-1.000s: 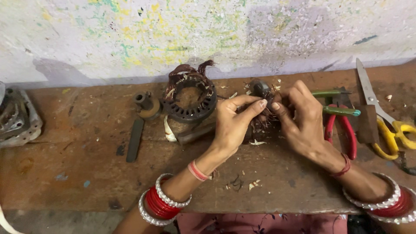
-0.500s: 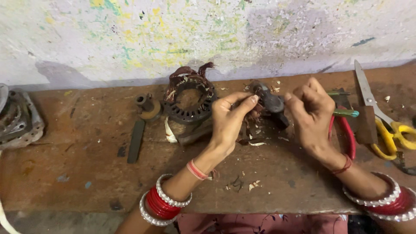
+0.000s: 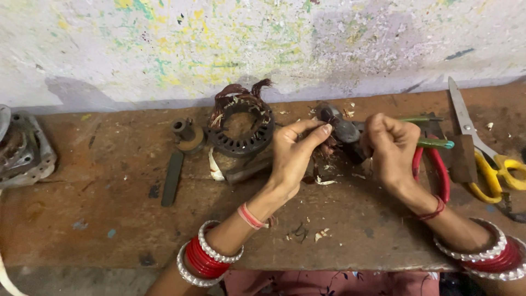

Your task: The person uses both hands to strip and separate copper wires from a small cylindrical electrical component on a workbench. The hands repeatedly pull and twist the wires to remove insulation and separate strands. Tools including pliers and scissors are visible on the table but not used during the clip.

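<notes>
Both hands had lifted slightly off the bench point(image 3: 109, 219) since half a second earlier, and the dark metal part point(image 3: 342, 129) between them had turned so that its rounded grey end faced the wall. The left hand point(image 3: 293, 153) pinched the part's near end with thumb and forefinger closed together on it; the right hand point(image 3: 389, 148) was curled into a fist around the other end, its grip hiding most of what it held. A tuft of reddish copper wire point(image 3: 327, 149) hung beneath the part, though where it was fastened could not be made out. Just left of the hands the ring-shaped motor stator point(image 3: 241, 129) sat unmoved, frayed wire standing up from its far rim. Red-handled pliers point(image 3: 435, 170) lay partly under the right wrist, a green-handled tool point(image 3: 433, 143) showed only its shaft beyond the knuckles, and yellow-handled scissors point(image 3: 482, 153) rested further right. A grey metal housing point(image 3: 24, 151) was cut off by the left edge. Red and white bangles circled both forearms.
</notes>
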